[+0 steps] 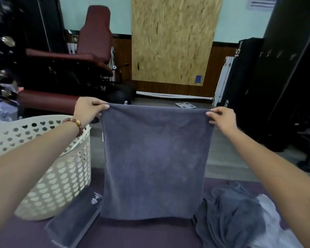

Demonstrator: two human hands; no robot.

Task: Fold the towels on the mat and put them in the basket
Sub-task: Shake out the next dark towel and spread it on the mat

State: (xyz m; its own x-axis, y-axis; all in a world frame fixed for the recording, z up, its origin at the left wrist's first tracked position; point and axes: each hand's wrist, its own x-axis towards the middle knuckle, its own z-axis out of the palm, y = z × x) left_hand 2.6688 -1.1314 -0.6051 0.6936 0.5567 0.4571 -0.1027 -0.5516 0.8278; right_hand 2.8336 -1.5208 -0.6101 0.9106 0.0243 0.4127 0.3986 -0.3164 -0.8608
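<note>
Pinching top corners of dark grey terry towel (154,158), left hand (87,109) and right hand (222,117) fingers (104,106) hang it flat below for folding.

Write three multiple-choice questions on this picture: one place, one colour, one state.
1. On which side of the held towel does the basket stand? A) the person's left B) the person's right C) behind it
2. What colour is the held towel? A) white B) grey C) red
3. What is its state? A) hanging, pinched by the left hand and right hand B) rolled up C) lying in the basket
Answers: 1 A, it stands beside the left forearm. 2 B, the cloth is dark grey. 3 A, fingers grip both top corners.
</note>
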